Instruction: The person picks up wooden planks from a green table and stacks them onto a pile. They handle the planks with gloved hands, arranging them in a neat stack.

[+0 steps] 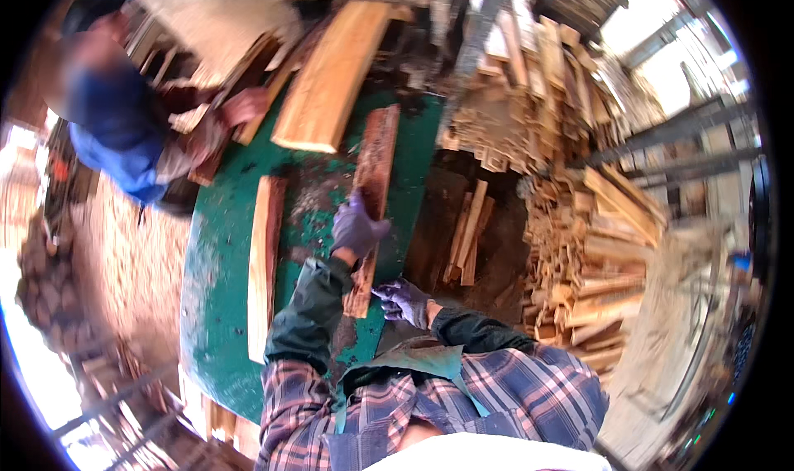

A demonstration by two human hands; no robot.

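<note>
A long, dark, bark-faced wood slab (376,161) lies lengthwise on the green metal table (219,306) in front of me. My left hand (357,227), in a purple glove, grips it near the middle, the thumb laid across its top. Beside the slab's near end is my right hand (404,302), gloved alike, its fingers stretched toward the slab's right edge; whether they touch it I cannot tell. To the left, a pale board (263,264) with a bark edge rests on the table. A wide, light plank (331,78) lies at the far end.
At the far left a co-worker in blue (124,124) handles a narrow board (217,153). Stacked cut wood (595,289) stands on the right, with another pile (529,90) farther back. Several loose sticks (470,231) lie beyond the table's right edge.
</note>
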